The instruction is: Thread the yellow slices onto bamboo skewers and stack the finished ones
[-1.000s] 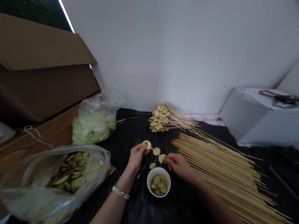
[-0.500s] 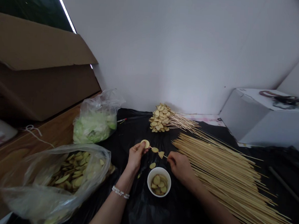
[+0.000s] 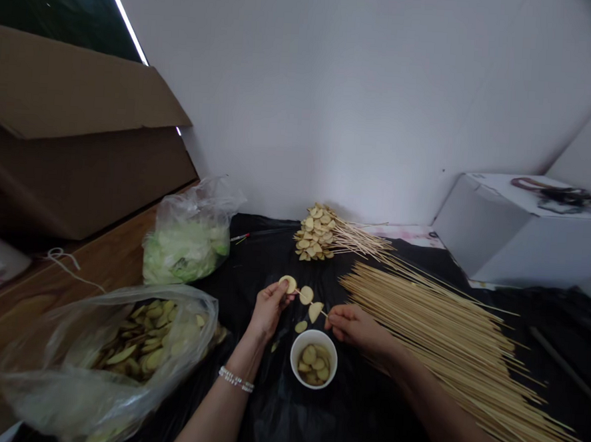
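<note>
My left hand (image 3: pixel 270 304) pinches a round potato slice (image 3: pixel 287 284) between thumb and fingers, at the far end of a thin skewer (image 3: pixel 324 313). Two more potato slices (image 3: pixel 314 311) are threaded along the stick between my hands. The near end of the skewer is gripped in the closed fingers of my right hand (image 3: pixel 352 324). Just below stands a white bowl (image 3: pixel 293 365) with several potato slices in it. One loose slice (image 3: pixel 301 327) lies on the black plastic sheet (image 3: pixel 284 414) by the bowl's rim.
A clear bag (image 3: pixel 40 372) of potato slices stands at left, with a bag of shredded greens (image 3: pixel 186 248) behind it. Bare skewers (image 3: pixel 433 343) lie in a wide bundle at right. Loaded skewers (image 3: pixel 316 232) are piled by the wall. A white box (image 3: pixel 514 241) stands back right.
The threaded slices have turned to show more of their flat faces. My right hand has shifted slightly left and downward. My left hand still pinches its slice in nearly the same place.
</note>
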### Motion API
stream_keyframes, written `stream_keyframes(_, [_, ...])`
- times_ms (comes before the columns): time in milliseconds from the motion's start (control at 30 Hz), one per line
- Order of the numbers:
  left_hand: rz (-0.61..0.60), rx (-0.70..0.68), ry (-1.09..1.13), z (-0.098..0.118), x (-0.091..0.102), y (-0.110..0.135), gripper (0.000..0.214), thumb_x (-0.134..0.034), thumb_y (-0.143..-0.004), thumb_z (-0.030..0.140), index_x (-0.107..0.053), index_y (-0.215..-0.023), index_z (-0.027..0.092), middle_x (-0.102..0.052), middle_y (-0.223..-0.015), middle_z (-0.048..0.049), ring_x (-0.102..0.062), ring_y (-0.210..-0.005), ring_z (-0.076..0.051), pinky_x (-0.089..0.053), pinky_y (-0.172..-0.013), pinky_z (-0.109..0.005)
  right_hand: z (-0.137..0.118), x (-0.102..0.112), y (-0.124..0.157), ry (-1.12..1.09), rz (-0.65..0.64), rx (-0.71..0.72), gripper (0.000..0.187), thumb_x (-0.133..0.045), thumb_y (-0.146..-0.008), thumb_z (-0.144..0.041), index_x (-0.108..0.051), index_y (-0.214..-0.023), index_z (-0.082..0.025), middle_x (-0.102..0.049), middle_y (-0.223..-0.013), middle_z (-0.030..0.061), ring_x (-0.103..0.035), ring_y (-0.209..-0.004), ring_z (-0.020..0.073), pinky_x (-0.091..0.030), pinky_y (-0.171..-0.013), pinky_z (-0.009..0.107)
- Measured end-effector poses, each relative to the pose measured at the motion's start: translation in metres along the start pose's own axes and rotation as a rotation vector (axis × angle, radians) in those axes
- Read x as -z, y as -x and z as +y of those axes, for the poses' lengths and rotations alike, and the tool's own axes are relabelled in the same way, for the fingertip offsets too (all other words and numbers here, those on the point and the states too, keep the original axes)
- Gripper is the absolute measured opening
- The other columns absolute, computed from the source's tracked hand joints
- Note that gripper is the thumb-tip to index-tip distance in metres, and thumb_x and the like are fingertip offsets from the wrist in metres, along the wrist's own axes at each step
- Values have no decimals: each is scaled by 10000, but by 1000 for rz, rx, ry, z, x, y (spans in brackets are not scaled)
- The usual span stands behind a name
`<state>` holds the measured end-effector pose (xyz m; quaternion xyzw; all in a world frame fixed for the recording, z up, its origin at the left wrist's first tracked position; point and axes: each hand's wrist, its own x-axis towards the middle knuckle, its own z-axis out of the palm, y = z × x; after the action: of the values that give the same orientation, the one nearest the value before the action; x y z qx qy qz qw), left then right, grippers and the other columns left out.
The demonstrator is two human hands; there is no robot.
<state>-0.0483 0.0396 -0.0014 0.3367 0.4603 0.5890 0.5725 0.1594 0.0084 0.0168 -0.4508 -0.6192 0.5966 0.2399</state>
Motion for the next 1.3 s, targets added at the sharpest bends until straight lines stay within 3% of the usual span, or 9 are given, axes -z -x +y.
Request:
stream_keyframes(200, [100,-50,-21,0,2,-2,340,-780,-610,411,-720,-760,112,-702,-705,-65,-559,-558,-83,-420,-542,-191,12,-1,-10,332,388,211,55,-560,-753,-236,-545,-734,-187,-556,-632,-11,-489,-594,124,-353,-570,228])
stream_keyframes(300, [97,-40,-7,0,4,-2,338,-780,-611,405,-720,-767,111,-707,-719,-73,-568,-566,-91,-423,-545,-197,14,-3,-8,585,476,344,107,-471,-820,-203,-532,-732,-192,-580,-723,28,-517,-689,152,-364,-652,257])
stream_keyframes(467, [68,-12,31,2,4,-1,334,-787,-606,398,-721,-759,108,-707,-712,-80,-574,-571,-91,-428,-553,-194,9,-7,-3,681,441,326,227,-366,-891,-222,-551,-765,-186,-595,-702,40,-539,-674,162,-352,-643,263])
stream_keyframes(667, [55,-7,12,0,3,-1,328,-792,-601,398,-724,-743,110,-694,-683,-66,-562,-560,-83,-425,-544,-184,3,-4,-4,406,229,190,257,-378,-871,-225,-534,-669,-200,-506,-505,-31,-494,-513,124,-352,-542,220])
stream_keyframes(800, [80,-23,-29,-2,3,-2,352,-788,-595,416,-726,-754,108,-705,-710,-75,-565,-565,-90,-423,-546,-193,10,-1,-8,440,358,239,161,-464,-845,-256,-554,-728,-195,-574,-606,-11,-527,-587,135,-370,-584,233])
stream_keyframes(933, [107,-16,-42,-2,3,-2,360,-785,-588,430,-725,-751,114,-705,-700,-66,-564,-554,-95,-418,-542,-199,16,-3,-8,674,478,345,98,-486,-839,-216,-544,-763,-195,-599,-758,32,-539,-711,156,-367,-664,253])
stream_keyframes(1133, [54,19,-12,2,0,2,338,-785,-601,411,-724,-740,108,-698,-685,-79,-562,-561,-89,-422,-543,-186,10,-7,-3,820,429,259,208,-388,-911,-219,-556,-793,-189,-635,-758,50,-569,-702,164,-339,-645,257])
stream_keyframes(1300, [30,49,-7,2,1,3,336,-798,-589,407,-723,-735,113,-701,-699,-78,-568,-567,-83,-428,-540,-181,5,-4,-3,572,294,203,247,-412,-887,-232,-568,-699,-196,-609,-624,7,-552,-611,138,-343,-588,232])
